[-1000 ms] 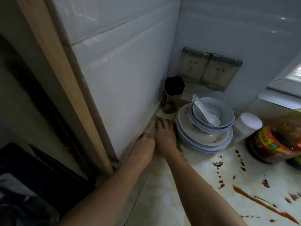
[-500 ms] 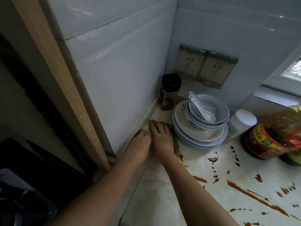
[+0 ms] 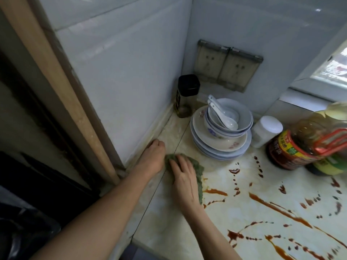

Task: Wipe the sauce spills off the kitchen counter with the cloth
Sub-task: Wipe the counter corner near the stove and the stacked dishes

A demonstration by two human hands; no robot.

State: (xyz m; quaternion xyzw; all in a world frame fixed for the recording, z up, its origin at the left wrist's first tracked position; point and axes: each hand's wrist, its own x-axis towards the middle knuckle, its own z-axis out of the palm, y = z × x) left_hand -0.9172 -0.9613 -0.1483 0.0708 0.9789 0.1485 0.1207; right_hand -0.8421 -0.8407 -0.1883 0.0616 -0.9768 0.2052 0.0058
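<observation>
One-handed, presses cloth (image 3: 198, 167) flat on worktop (image 3: 169, 212) under straight-fingered right grip (image 3: 185, 177), left grip (image 3: 154, 158) curled and empty beside it by the wall (image 3: 131, 91), sauce (image 3: 216, 192) starting at cloth's right edge, spreading rightward and nearer.

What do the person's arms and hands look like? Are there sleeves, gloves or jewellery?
The left forearm and right forearm are bare, with no sleeve in view. The left hand and right hand wear no gloves. No ring, watch or bracelet is visible.
</observation>
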